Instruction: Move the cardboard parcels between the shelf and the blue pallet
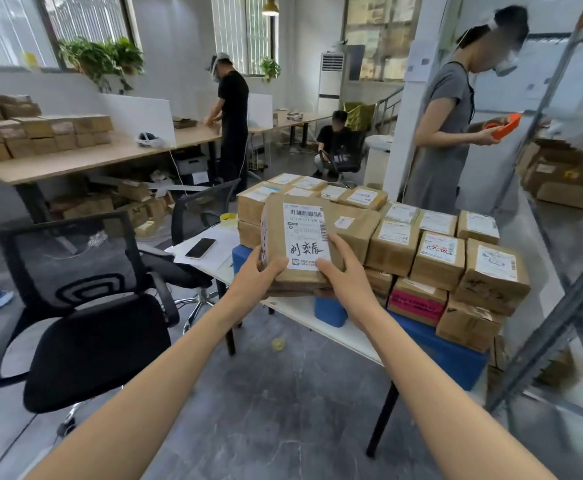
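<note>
I hold a brown cardboard parcel (pixel 279 233) with a white barcode label in front of me, above the near edge of the stack. My left hand (pixel 259 275) grips its lower left corner, thumb on top. My right hand (pixel 345 271) grips its lower right side, thumb on the label. Behind it several labelled parcels (pixel 439 258) lie stacked on the blue pallet (pixel 456 355), which sits on a white table (pixel 304 313). A metal shelf (pixel 560 317) stands at the right, holding several boxes (pixel 557 178).
A black office chair (pixel 85 334) stands close at my left. A phone (pixel 200 247) and papers lie on the white table. A person in grey (pixel 446 133) stands beyond the stack by the shelf. A long desk (pixel 75 161) with boxes runs along the left.
</note>
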